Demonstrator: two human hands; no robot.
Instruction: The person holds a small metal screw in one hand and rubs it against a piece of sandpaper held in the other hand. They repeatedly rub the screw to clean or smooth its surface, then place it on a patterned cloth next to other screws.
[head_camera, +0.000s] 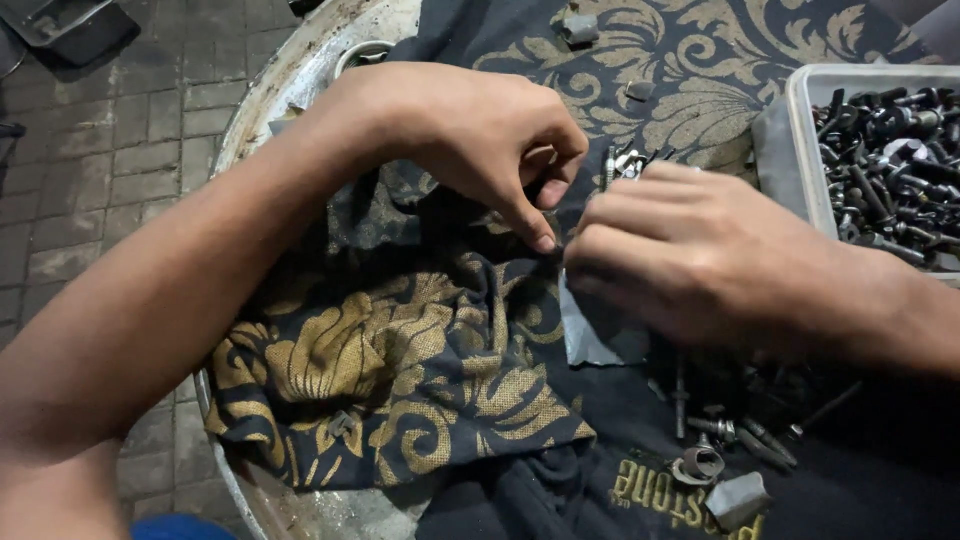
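Working over a dark cloth (400, 370) with a gold leaf pattern, spread on a round metal tray (262, 95), we had both hands meeting at the middle of the scene. Our left hand (470, 140) was curled, thumb and forefinger pinched at the cloth just beside the right hand; we could not tell whether it gripped a small part or only the fabric. Our right hand (690, 255) was clenched around a small bundle of metal pieces (625, 162), whose tips stuck out above the knuckles at the far side. We judged the step to be sorting or gathering small hardware, and the next move seemed to call for a fine, steady pinch. Near the right hand, loose bolts and washers (720, 440) lay on the cloth. At the far right, a pale plastic tub (800, 110) held a heap of dark bolts (890, 170).
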